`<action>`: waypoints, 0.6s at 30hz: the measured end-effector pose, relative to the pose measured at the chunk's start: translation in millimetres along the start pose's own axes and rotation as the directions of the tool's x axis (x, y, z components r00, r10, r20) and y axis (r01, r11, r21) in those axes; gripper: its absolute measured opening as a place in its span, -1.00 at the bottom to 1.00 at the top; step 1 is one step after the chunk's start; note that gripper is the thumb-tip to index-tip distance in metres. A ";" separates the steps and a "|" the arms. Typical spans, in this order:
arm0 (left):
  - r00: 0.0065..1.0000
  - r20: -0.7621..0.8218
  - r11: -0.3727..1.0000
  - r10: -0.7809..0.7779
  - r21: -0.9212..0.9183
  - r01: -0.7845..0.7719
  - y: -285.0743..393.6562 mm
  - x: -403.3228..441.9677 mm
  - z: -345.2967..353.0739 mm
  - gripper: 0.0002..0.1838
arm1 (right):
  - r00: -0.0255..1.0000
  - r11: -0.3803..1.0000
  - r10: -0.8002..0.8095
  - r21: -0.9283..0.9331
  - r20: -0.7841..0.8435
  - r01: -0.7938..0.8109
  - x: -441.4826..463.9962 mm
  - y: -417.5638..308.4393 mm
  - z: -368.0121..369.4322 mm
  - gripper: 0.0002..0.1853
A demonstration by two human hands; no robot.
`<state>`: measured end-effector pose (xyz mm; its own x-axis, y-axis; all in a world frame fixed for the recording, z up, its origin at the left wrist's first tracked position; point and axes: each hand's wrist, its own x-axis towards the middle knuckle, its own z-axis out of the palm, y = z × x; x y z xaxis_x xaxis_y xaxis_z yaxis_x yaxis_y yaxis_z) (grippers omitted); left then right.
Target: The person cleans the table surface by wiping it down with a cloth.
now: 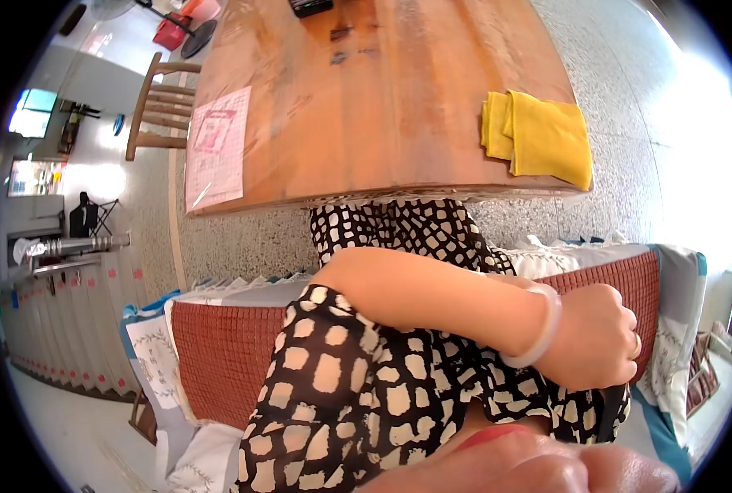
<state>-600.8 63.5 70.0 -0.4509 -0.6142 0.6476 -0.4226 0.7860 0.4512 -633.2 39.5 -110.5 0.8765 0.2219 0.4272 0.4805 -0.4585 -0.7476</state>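
Note:
My left forearm crosses in front of my body toward the right, with a pale bangle (538, 329) at the wrist. My left hand (592, 337) is closed, fingers curled under on the far side, a ring on one finger. It rests against the black-and-cream patterned clothing (399, 394) at my right side; what the fingers hold, if anything, is hidden. My right hand is out of sight. On the wooden table (366, 123) ahead, a folded yellow cloth (551, 140) lies at the near right corner. A pink-and-white printed sheet (218, 148) lies at the near left.
A black object (311, 6) is on the table's far side. Left of the table stand a wooden chair (161, 107) and a fan (199, 39) near red containers (169, 33). I sit on a seat with a reddish-brown woven mat (226, 353). Speckled floor (612, 99) extends to the right.

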 end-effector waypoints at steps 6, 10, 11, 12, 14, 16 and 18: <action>0.997 0.059 0.994 -0.041 -0.096 0.046 -7.5 -56.8 -17.6 -0.87 | 0.982 0.980 0.176 0.085 0.068 -0.182 8.2 4.6 18.1 -0.81; 0.980 0.147 0.910 -0.137 -0.372 0.183 -9.7 -99.1 -22.0 -0.60 | 0.944 0.941 0.310 0.107 0.111 -0.321 11.8 18.4 27.1 -0.81; 0.979 0.123 0.857 -0.159 -0.475 0.199 -6.4 -106.7 -23.8 -0.54 | 0.929 0.926 0.353 0.097 0.111 -0.364 10.1 21.7 27.2 -0.80; 0.970 0.180 0.811 -0.163 -0.535 0.236 -7.7 -113.8 -25.4 -0.40 | 0.908 0.907 0.405 0.081 0.103 -0.414 7.0 26.3 26.5 -0.80; 0.939 0.255 0.744 -0.229 -0.576 0.339 -7.0 -123.4 -39.6 -0.35 | 0.854 0.854 0.518 0.033 0.045 -0.519 -6.7 39.2 18.1 -0.80; 0.895 0.348 0.665 -0.278 -0.603 0.441 -15.7 -130.4 -45.9 -0.26 | 0.810 0.812 0.580 -0.019 -0.092 -0.583 -34.5 55.4 8.0 -0.81; 0.935 0.097 0.797 -0.340 -0.499 0.341 -35.4 -132.0 -53.7 -0.41 | 0.756 0.735 0.594 -0.196 -0.277 -0.649 -85.9 74.8 -2.8 -0.84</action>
<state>-484.2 120.5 1.5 -0.3547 -0.8486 0.3925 -0.0983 0.4514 0.8869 -672.6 -16.3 -201.6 0.9393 -0.3426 0.0198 -0.2217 -0.6499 -0.7270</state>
